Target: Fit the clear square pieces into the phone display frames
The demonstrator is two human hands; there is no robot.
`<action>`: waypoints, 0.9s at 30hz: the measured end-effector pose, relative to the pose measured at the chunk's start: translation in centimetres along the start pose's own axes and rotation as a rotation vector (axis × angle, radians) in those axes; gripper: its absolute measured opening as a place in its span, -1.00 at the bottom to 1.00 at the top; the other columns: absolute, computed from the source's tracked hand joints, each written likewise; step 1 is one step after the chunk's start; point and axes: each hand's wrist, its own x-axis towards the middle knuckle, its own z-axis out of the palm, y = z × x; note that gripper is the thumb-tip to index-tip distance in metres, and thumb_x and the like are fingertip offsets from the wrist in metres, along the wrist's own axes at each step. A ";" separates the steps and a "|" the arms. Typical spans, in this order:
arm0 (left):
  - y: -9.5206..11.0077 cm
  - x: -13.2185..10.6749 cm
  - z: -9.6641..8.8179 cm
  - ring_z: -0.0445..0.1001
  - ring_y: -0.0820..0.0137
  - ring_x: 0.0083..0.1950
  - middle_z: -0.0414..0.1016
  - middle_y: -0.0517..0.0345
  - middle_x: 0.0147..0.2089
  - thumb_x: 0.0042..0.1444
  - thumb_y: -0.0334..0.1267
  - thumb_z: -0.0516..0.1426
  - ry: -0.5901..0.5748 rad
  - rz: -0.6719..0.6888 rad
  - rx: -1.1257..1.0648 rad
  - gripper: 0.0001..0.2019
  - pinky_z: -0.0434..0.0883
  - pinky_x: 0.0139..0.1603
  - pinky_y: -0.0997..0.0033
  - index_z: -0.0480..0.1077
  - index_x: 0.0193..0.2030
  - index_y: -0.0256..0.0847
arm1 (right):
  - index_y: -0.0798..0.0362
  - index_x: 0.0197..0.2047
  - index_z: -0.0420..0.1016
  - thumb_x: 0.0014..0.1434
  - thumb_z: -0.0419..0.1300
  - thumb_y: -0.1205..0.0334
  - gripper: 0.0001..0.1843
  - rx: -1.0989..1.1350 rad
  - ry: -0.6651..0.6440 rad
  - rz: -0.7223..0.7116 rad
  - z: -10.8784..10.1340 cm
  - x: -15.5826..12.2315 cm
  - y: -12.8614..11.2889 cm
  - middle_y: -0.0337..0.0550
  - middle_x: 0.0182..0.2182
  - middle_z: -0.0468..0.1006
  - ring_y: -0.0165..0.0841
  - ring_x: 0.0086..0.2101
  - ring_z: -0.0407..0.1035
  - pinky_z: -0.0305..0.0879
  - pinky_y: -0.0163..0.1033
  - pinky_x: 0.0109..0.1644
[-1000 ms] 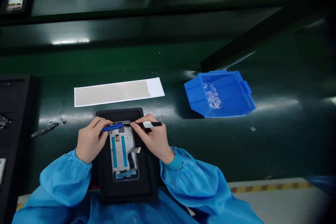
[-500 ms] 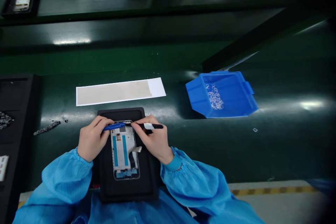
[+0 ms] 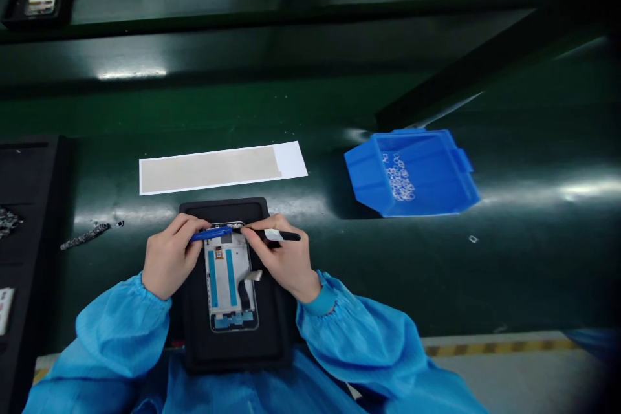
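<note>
An opened phone frame (image 3: 224, 281) with blue strips and a dark flex cable lies in a black tray (image 3: 233, 352) in front of me. My left hand (image 3: 169, 257) is closed on a blue pen-like tool (image 3: 213, 233), whose tip reaches the phone's top end. Between the fingers of my right hand (image 3: 286, 266) are black tweezers (image 3: 291, 236) with a white wrap. Their tips meet the top right part of the phone, close to the blue tool's tip. What lies right at the tips is too small to make out.
Beyond the tray lies a white-edged beige sheet (image 3: 208, 171). To the right stands a blue bin (image 3: 431, 181) with many tiny white frames; one loose frame (image 3: 473, 239) lies nearby. At left are small dark parts (image 3: 86, 237) and a black compartment tray (image 3: 32, 207).
Both hands and their tools stay at the phone's top end, with hardly any movement. The view has shifted very slightly.
</note>
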 end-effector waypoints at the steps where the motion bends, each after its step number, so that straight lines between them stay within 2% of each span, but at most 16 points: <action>1: 0.0 0.0 0.0 0.55 0.43 -0.26 0.54 0.19 -0.11 0.20 -0.46 0.00 -0.002 -0.002 -0.001 -0.74 0.44 -0.37 0.48 0.43 -0.08 -0.15 | 0.00 -0.34 0.46 0.26 0.24 0.24 -0.88 0.004 -0.001 -0.008 0.0 0.0 0.0 -0.22 -0.48 0.52 -0.33 -0.46 0.48 0.37 -0.26 -0.43; 5: 0.1 0.0 -0.1 0.54 0.44 -0.28 0.54 0.18 -0.13 0.21 -0.46 -0.01 0.008 0.004 0.006 -0.75 0.44 -0.38 0.49 0.43 -0.10 -0.17 | 0.00 -0.36 0.45 0.24 0.25 0.23 -0.87 0.059 0.022 0.019 -0.1 0.0 0.1 -0.23 -0.48 0.51 -0.35 -0.48 0.47 0.36 -0.27 -0.44; 11: 0.2 0.3 -0.2 0.54 0.43 -0.24 0.53 0.15 -0.12 0.23 -0.44 0.00 0.020 0.018 0.001 -0.77 0.45 -0.36 0.53 0.44 -0.09 -0.18 | 0.00 -0.33 0.39 0.21 0.27 0.15 -0.84 0.341 0.190 0.253 0.4 0.2 0.9 -0.29 -0.50 0.47 -0.42 -0.58 0.40 0.29 -0.32 -0.55; 15: 0.1 -0.2 -1.6 0.53 0.40 -0.10 0.50 0.11 -0.08 0.26 -0.39 0.03 0.207 -0.062 -0.001 -0.79 0.46 -0.17 0.53 0.45 -0.06 -0.18 | -0.01 -0.22 0.45 0.31 0.15 0.03 -0.79 0.462 0.269 0.276 0.3 0.8 1.2 -0.31 -0.52 0.44 -0.45 -0.60 0.36 0.29 -0.32 -0.55; 17: 0.1 -1.7 -2.6 0.53 0.39 -0.13 0.50 0.11 -0.11 0.29 -0.30 0.05 0.241 -0.129 0.058 -0.78 0.46 -0.13 0.50 0.45 0.00 -0.17 | -0.03 -0.15 0.50 0.36 0.07 0.02 -0.74 0.428 0.337 0.246 0.1 0.9 1.4 -0.27 -0.47 0.46 -0.43 -0.53 0.38 0.37 -0.27 -0.43; 18: 0.2 -2.9 -3.0 0.53 0.40 -0.19 0.50 0.12 -0.13 0.30 -0.24 0.06 0.209 -0.166 0.092 -0.76 0.47 -0.19 0.50 0.43 0.05 -0.16 | -0.04 -0.12 0.51 0.38 0.05 0.02 -0.72 0.400 0.366 0.229 0.0 0.9 1.4 -0.24 -0.42 0.47 -0.41 -0.49 0.39 0.40 -0.23 -0.35; 21: 0.8 -7.8 -3.1 0.43 0.49 -0.51 0.48 0.14 -0.17 0.30 -0.02 0.04 0.019 -0.285 0.138 -0.60 0.43 -0.50 0.51 0.36 0.19 -0.11 | -0.06 -0.07 0.53 0.40 0.00 0.03 -0.69 0.347 0.395 0.192 0.3 0.7 1.4 -0.17 -0.28 0.50 -0.37 -0.38 0.40 0.42 -0.15 -0.21; 23: 1.5 -11.0 -2.2 0.38 0.52 -0.59 0.48 0.11 -0.10 0.29 0.04 0.03 -0.097 -0.341 0.086 -0.55 0.42 -0.59 0.50 0.31 0.24 -0.07 | -0.06 -0.05 0.53 0.41 0.00 0.04 -0.69 0.355 0.367 0.188 0.8 0.5 1.3 -0.14 -0.22 0.51 -0.35 -0.34 0.41 0.42 -0.14 -0.19; 25: 2.1 -13.1 -1.0 0.51 0.45 -0.46 0.46 0.04 -0.02 0.28 0.02 0.04 -0.155 -0.365 0.009 -0.54 0.48 -0.52 0.50 0.30 0.26 -0.08 | -0.06 -0.05 0.53 0.41 -0.01 0.06 -0.69 0.374 0.330 0.187 1.1 0.4 1.1 -0.13 -0.18 0.53 -0.33 -0.33 0.43 0.41 -0.15 -0.21; 27: 2.5 -14.0 -0.2 0.59 0.34 -0.25 0.45 -0.01 0.02 0.29 -0.01 0.05 -0.152 -0.390 -0.047 -0.55 0.54 -0.38 0.49 0.30 0.25 -0.11 | -0.06 0.01 0.50 0.42 -0.02 0.09 -0.69 0.366 0.275 0.157 1.1 0.3 1.0 -0.14 -0.22 0.57 -0.30 -0.31 0.45 0.40 -0.12 -0.17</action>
